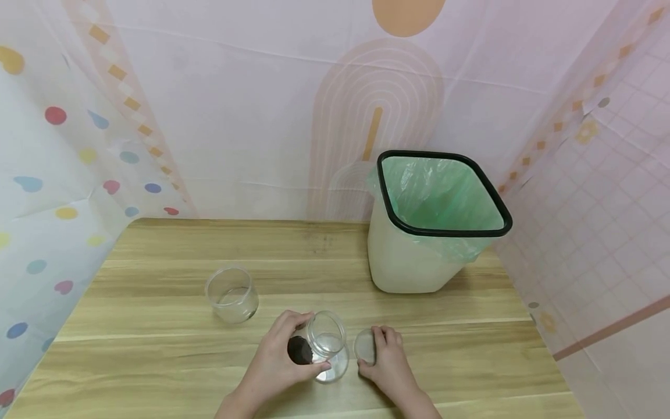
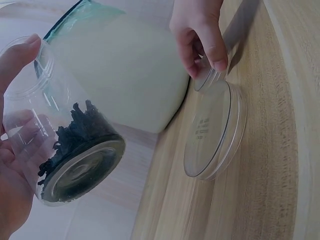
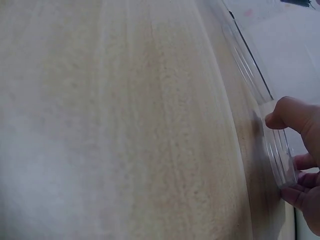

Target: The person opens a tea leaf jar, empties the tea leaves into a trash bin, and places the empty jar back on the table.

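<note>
My left hand (image 1: 277, 355) grips a clear plastic jar (image 1: 327, 333), tilted, its lidless mouth facing right. Dark, shrivelled dry pieces (image 2: 82, 127) lie in the jar against its base. Low at the table, my right hand (image 1: 389, 364) pinches a small clear round lid (image 3: 280, 157) by its rim, thumb on one side and fingers on the other. Between the hands a clear petri dish (image 2: 212, 135) sits flat on the table, with small print on its top. In the head view the jar overlaps part of this dish.
A clear empty plastic cup (image 1: 232, 297) stands on the wooden table (image 1: 157, 361), left of the hands. At the back right is a cream waste bin (image 1: 413, 262) with a black rim and green liner. Patterned cloth (image 1: 251, 116) hangs behind the table.
</note>
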Available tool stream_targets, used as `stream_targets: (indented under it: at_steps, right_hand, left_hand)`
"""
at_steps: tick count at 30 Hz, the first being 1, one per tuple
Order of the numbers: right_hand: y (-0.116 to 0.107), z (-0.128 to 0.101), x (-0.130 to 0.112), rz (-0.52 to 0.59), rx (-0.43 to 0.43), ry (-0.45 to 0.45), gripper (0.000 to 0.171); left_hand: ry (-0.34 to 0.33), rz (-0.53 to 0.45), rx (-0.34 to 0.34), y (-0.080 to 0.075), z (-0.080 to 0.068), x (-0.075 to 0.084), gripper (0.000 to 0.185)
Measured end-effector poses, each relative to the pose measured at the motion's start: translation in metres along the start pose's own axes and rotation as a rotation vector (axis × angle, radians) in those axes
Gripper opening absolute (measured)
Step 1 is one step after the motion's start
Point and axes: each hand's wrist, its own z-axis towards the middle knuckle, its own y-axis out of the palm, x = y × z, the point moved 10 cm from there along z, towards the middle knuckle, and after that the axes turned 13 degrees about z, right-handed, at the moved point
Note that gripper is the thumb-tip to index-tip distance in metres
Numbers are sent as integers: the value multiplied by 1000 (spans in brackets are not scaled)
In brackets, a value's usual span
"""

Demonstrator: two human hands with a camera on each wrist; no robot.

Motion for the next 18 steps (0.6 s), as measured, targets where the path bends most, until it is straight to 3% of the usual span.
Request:
stream_targets:
  at_steps: [13,18]
  right_hand:
    - [-1,-3,-9,-101,37,-78,70]
    - [-3,-4,-6,-78,15,-68,73]
  left_hand:
    - [-4,-6,5,-1,2,1,73]
    - [0,-21,7,-1,4,1,74]
